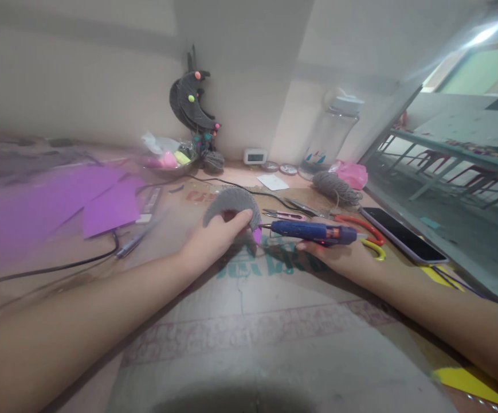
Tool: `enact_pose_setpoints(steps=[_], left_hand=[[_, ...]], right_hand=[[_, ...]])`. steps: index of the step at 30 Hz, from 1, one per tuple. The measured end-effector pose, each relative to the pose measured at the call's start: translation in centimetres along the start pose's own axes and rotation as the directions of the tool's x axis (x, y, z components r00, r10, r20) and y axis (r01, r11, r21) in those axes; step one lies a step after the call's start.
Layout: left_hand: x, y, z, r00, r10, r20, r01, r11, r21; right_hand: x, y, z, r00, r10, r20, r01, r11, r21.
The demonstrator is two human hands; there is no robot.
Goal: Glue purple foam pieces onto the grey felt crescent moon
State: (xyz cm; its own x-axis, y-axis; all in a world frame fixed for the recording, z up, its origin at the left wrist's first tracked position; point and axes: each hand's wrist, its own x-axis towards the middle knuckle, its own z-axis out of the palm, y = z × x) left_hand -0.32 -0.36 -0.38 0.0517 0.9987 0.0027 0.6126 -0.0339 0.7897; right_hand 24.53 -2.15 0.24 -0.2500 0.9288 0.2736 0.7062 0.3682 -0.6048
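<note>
My left hand point(220, 232) pinches a grey yarn-wrapped crescent point(234, 199), with the thumb on its front near the right tip. A small purple piece point(257, 234) shows at that tip. In my right hand point(324, 249) is a blue hot glue gun point(304, 230), its nozzle pointing left and reaching the purple piece; I cannot tell whether they touch. A clear stick end juts from the back of the gun, and a small red light glows on it. Part of the right hand's fingers is hidden behind the gun.
Purple sheets point(111, 206) and a black cord point(59, 269) lie at left. Beyond my hands are a grey yarn skein point(337, 188), a clear bottle point(330, 135) and a small white clock point(255, 156). Red-and-yellow-handled scissors point(373, 248) and a phone point(403, 234) lie at right. A dark crescent ornament point(192, 103) hangs on the wall.
</note>
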Motion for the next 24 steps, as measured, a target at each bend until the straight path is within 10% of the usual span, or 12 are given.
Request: enact_pose_setpoints(steps=[24], left_hand=[[-0.14, 0.04, 0.03, 1.0, -0.021, -0.004, 0.021, 1.0, -0.016]], right_hand=[[0.28, -0.09, -0.05, 0.998, -0.008, -0.064, 0.008, 1.0, 0.003]])
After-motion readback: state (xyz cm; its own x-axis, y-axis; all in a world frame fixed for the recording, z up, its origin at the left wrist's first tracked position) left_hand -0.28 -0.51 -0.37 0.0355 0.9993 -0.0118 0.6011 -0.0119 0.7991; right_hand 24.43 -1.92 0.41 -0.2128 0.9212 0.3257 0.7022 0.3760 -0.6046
